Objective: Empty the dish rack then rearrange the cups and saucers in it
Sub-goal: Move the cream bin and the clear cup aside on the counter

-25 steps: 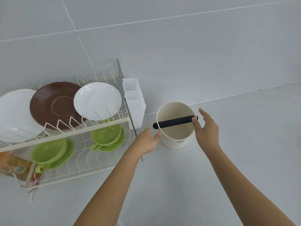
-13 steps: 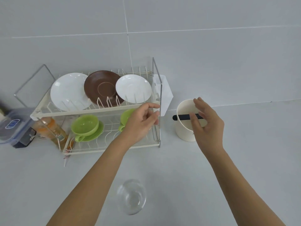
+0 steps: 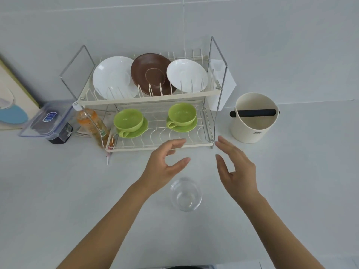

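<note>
A two-tier wire dish rack (image 3: 147,99) stands against the wall. Its upper tier holds a white plate (image 3: 113,77), a brown saucer (image 3: 152,73) and a smaller white saucer (image 3: 187,75), all on edge. On the lower tier sit two green cups on green saucers, one at the left (image 3: 129,120) and one at the right (image 3: 182,114). My left hand (image 3: 165,166) and my right hand (image 3: 234,167) hover open and empty in front of the rack's lower right corner, fingers apart, touching nothing.
A clear glass bowl (image 3: 186,195) sits on the counter just below my hands. A cream tub with a black bar (image 3: 254,118) stands right of the rack. Left of the rack are an orange bottle (image 3: 91,123), a lidded plastic box (image 3: 48,121) and a leaning board (image 3: 13,98).
Both hands left the cream tub and drew back toward me, now in front of the rack. The view shifted left and down, bringing the glass bowl into sight.
</note>
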